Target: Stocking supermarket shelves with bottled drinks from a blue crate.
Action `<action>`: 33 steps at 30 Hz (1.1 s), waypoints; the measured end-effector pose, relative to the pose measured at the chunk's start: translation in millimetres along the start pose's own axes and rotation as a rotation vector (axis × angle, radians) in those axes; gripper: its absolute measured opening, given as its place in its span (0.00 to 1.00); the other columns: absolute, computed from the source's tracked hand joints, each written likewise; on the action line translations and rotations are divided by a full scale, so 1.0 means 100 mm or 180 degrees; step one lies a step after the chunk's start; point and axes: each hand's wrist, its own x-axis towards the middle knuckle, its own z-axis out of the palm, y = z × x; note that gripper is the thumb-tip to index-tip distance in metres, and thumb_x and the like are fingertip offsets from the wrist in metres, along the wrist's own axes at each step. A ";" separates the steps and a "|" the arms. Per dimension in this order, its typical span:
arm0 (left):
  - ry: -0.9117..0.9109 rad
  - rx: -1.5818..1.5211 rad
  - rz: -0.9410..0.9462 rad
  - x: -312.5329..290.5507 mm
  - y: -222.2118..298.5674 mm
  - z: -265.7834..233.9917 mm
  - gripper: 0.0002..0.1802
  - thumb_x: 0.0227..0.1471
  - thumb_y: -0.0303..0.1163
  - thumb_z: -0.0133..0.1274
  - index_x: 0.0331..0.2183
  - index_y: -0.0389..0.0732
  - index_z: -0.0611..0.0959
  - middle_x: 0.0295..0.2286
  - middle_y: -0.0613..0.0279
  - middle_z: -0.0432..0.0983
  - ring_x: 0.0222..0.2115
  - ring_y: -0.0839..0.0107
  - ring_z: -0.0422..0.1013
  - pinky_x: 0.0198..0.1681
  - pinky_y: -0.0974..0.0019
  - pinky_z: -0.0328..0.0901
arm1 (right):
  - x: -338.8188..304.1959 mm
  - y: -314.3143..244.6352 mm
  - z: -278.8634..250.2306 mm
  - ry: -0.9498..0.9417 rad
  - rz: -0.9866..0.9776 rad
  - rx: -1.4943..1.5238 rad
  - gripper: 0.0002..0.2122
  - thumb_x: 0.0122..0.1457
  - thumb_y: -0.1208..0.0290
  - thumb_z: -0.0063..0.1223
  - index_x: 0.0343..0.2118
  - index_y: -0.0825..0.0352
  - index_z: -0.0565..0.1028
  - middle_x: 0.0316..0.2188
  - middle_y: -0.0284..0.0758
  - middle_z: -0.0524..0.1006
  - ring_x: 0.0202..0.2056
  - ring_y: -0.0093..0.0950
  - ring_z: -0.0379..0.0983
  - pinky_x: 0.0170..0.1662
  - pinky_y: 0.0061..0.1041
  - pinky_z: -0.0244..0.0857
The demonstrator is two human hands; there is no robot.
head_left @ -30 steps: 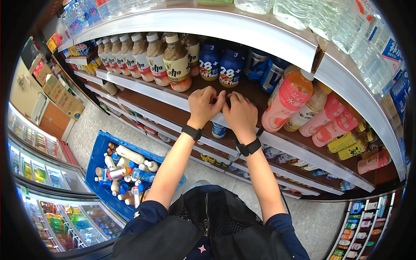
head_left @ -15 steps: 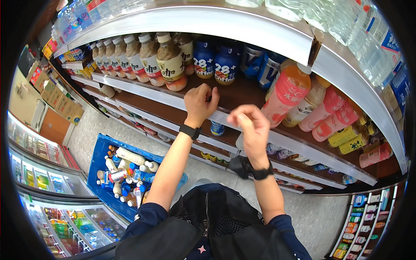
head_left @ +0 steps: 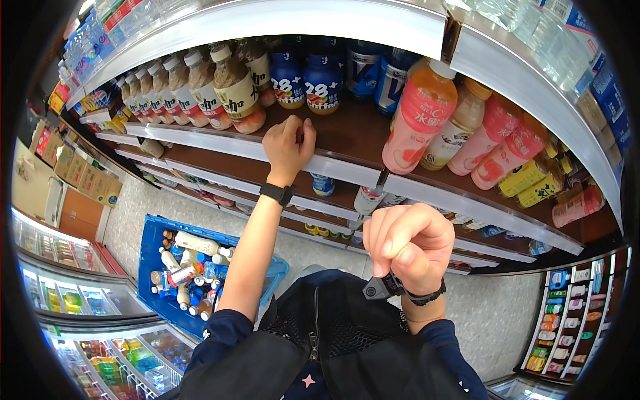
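At eleven o'clock, the left hand (head_left: 289,148) is closed by the shelf (head_left: 352,135); the right hand (head_left: 415,245) (four o'clock) is closed too.

Two squat dark-blue bottles (head_left: 323,85), white print on front. Upright, side by side, on brown shelf (head_left: 350,137).

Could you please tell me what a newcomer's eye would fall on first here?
Probably the right hand, large in the foreground, and the left hand at the drinks shelf's edge. Next come the pink-labelled bottles on that shelf's right and the blue crate of jumbled bottles on the floor, lower left.
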 end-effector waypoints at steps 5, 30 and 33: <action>0.0025 -0.0001 0.0038 -0.01 -0.01 -0.02 0.15 0.49 0.27 0.54 0.16 0.42 0.67 0.09 0.64 0.59 0.11 0.64 0.60 0.16 0.63 0.53 | -0.05 -0.01 0.04 0.0034 -0.0191 -0.0136 0.03 0.53 0.82 0.52 0.31 0.75 0.74 0.24 0.38 0.77 0.21 0.22 0.72 0.26 0.21 0.64; 0.0126 -0.0049 -0.0007 -0.06 -0.09 0.03 0.16 0.46 0.28 0.55 0.15 0.44 0.66 0.09 0.67 0.61 0.11 0.66 0.61 0.16 0.64 0.54 | -0.22 -0.38 0.86 0.0001 -0.3254 -0.2397 0.02 0.56 0.67 0.55 0.28 0.53 0.77 0.12 0.20 0.68 0.13 0.14 0.61 0.19 0.15 0.49; 0.0138 -0.0075 -0.0030 -0.06 -0.10 0.04 0.16 0.46 0.28 0.55 0.15 0.44 0.66 0.09 0.66 0.61 0.11 0.65 0.61 0.16 0.64 0.54 | -0.21 -0.39 0.87 -0.0083 -0.3274 -0.2424 0.02 0.56 0.67 0.54 0.28 0.53 0.77 0.12 0.20 0.68 0.13 0.13 0.61 0.19 0.15 0.48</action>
